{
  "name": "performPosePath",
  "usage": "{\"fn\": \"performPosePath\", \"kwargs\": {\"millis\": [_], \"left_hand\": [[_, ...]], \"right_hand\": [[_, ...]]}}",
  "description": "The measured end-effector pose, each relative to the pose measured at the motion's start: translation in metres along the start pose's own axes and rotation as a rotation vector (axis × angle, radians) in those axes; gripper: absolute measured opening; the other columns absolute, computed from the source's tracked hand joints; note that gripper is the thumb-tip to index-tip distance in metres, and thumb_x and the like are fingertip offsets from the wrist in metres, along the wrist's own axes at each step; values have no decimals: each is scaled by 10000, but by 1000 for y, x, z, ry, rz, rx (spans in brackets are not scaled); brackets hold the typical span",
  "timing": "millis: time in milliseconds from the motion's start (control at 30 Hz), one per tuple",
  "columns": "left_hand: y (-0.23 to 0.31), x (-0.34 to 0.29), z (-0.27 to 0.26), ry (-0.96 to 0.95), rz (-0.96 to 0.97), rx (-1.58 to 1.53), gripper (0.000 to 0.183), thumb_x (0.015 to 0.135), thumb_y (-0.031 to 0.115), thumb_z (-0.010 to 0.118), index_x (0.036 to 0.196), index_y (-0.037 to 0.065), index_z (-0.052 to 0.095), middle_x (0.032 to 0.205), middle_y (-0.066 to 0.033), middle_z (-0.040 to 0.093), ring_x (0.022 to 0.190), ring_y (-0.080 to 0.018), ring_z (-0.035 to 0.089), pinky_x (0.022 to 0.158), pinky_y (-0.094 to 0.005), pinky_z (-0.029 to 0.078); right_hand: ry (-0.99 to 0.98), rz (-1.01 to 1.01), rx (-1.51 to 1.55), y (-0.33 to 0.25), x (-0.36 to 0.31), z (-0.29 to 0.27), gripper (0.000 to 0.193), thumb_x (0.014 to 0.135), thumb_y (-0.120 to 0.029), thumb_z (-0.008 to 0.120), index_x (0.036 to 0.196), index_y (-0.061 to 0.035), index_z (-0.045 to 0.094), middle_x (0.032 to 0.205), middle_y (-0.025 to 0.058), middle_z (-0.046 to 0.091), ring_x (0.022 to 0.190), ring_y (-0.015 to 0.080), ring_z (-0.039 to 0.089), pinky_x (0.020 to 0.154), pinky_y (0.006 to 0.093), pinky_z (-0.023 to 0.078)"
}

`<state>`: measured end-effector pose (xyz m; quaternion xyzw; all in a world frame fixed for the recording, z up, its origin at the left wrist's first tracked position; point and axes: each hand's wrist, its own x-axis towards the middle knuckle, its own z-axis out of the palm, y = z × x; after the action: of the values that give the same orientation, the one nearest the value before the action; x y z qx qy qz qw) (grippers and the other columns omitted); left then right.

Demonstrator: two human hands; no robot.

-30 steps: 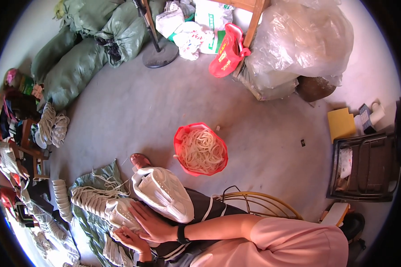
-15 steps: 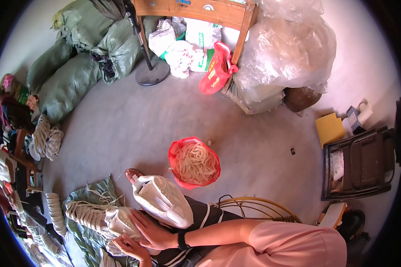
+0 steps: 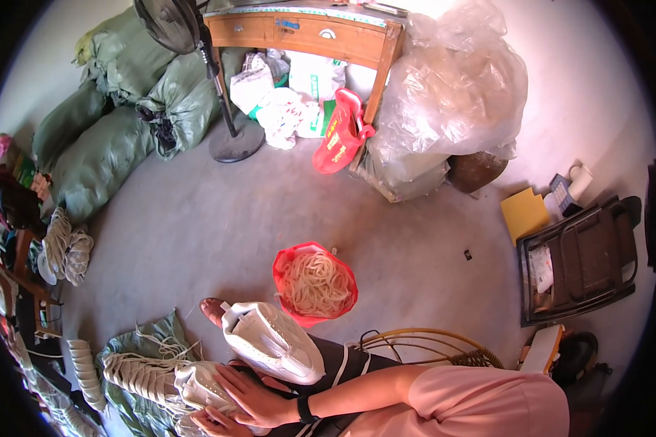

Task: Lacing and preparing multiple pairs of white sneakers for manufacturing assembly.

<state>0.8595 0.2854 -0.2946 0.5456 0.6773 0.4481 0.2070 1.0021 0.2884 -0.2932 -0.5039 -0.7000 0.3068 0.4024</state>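
Near left, my right hand (image 3: 264, 402) lies open, fingers extended, on a white shoe upper (image 3: 195, 384) ending a nested row (image 3: 137, 373), its long axis running left to right, slightly nearer rightward. Whether my left hand (image 3: 222, 423) grips, I cannot tell. Another upper (image 3: 275, 344) lies on my leg (image 3: 332, 355), toe pointing right and near.

Two hands (image 3: 259, 400), one dark wristband (image 3: 307, 409), one pedestal fan (image 3: 237, 143), one wooden desk (image 3: 306, 40), one dark folding chair (image 3: 596, 255) and one red tub (image 3: 307, 319) are in view. White shoe uppers (image 3: 137, 373), nested tightly, seem to exceed ten.
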Motion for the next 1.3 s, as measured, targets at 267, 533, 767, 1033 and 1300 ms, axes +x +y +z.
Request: {"fn": "performPosePath", "kwargs": {"millis": [267, 533, 767, 1033, 1300], "left_hand": [[-18, 11, -9, 50, 153, -74, 383, 1036, 364, 585, 973, -14, 578, 839, -134, 560, 720, -273, 503, 669, -432, 445], [-16, 8, -14, 43, 78, -105, 363, 1022, 333, 599, 1053, -27, 566, 969, -148, 588, 802, -274, 528, 728, -432, 466], [-9, 13, -15, 11, 106, -95, 337, 1026, 314, 604, 1054, -18, 555, 940, -138, 583, 785, -259, 516, 699, -421, 467], [3, 22, -8, 71, 177, 18, 347, 1046, 338, 569, 949, 5, 545, 748, -111, 534, 642, -268, 459, 626, -421, 423], [5, 23, 0, 62, 175, 38, 353, 1035, 335, 583, 950, -7, 564, 775, -145, 558, 666, -301, 492, 639, -444, 431]], "right_hand": [[-33, 21, -39, -17, 4, 8, 952, 934, -283, 630, 1593, 77, 44, 1654, 307, 66, 1552, 448, 83, 1251, 541, 115], [-67, 14, -91, -23, 8, 5, 948, 930, -281, 619, 1578, 109, 48, 1646, 322, 81, 1558, 437, 69, 1249, 564, 81], [-59, 22, -59, -24, 11, -1, 951, 928, -281, 623, 1585, 93, 47, 1648, 314, 83, 1561, 431, 56, 1247, 568, 58], [-27, 1, 22, -14, 18, 2, 941, 923, -292, 629, 1585, 91, 82, 1646, 319, 86, 1559, 433, 62, 1246, 565, 54], [-26, 1, -20, -8, 20, -5, 924, 928, -289, 623, 1577, 103, 96, 1636, 335, 100, 1553, 446, 75, 1251, 544, 82]]}}
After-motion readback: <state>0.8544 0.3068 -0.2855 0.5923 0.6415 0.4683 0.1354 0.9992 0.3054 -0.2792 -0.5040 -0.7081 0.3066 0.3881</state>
